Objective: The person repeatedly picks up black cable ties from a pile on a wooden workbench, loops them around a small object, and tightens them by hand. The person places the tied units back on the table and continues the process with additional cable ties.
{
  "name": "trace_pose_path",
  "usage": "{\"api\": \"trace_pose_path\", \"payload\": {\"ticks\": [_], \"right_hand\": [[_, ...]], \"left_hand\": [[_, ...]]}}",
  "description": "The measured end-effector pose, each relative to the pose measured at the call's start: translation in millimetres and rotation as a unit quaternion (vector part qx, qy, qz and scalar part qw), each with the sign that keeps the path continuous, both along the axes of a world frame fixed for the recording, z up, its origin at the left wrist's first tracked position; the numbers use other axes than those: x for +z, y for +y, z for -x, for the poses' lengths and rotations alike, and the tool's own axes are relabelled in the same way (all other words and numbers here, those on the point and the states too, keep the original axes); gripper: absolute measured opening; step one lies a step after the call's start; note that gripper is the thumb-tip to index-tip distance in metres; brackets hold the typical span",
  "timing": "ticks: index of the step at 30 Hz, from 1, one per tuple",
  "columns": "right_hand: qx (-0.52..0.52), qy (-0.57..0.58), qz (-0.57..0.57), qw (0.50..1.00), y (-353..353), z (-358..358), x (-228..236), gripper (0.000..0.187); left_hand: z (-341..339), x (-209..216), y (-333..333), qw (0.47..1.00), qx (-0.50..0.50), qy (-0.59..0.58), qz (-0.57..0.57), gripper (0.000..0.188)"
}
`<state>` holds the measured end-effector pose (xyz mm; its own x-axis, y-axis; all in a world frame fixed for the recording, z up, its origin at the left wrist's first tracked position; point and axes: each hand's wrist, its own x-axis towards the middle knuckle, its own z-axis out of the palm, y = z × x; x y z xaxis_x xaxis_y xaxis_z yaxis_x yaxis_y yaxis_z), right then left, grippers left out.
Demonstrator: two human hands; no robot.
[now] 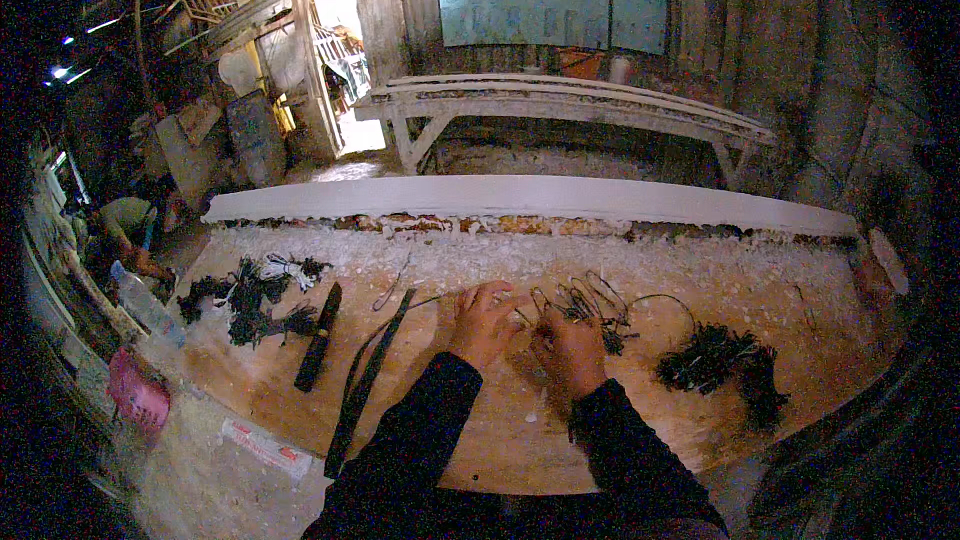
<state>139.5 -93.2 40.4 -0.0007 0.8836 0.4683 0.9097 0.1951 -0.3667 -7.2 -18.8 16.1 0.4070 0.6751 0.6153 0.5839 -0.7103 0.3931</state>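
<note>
My left hand (487, 320) is closed over the wooden table, its fingertips pinching a thin dark cord (415, 303) that trails off to the left. Close beside it, my right hand (572, 352) is also closed, at the near end of a looped bunch of dark cords (600, 302). Exactly how the strands run between my fingers is too small to make out. Left of my hands lie a long black strip (375, 372) and a dark-handled knife (318, 338). Bundles of dark cord lie at the left (250, 305) and the right (722, 360).
A long white-coated beam (530, 198) spans the table's far side, with pale flakes before it. Beyond stands a wooden bench (570, 108). At the left are a pink basket (138, 390) on the floor and a person bent down (130, 225).
</note>
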Motion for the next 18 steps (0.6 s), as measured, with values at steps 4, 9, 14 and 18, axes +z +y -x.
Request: {"api": "trace_pose_path", "payload": {"ticks": [4, 9, 14, 18], "right_hand": [[0.028, 0.042, -0.019, 0.999, 2.2, -1.3, -11.8, 0.021], [0.118, 0.35, -0.018, 0.929, 11.6, -5.5, -17.7, 0.015], [0.091, 0.66, 0.135, 0.734, 8.5, -8.5, -0.7, 0.011], [0.084, 0.627, 0.226, 0.74, 2.4, -18.4, 17.4, 0.019]], "left_hand": [[4.1, 1.8, -1.5, 0.998, -0.019, 0.052, -0.022, 0.018], [6.6, -3.5, 11.2, 0.994, -0.093, -0.049, 0.01, 0.019], [13.9, 2.2, 11.4, 0.994, -0.048, -0.093, 0.029, 0.027], [19.7, 11.4, 14.0, 0.986, 0.014, -0.153, 0.063, 0.028]]}}
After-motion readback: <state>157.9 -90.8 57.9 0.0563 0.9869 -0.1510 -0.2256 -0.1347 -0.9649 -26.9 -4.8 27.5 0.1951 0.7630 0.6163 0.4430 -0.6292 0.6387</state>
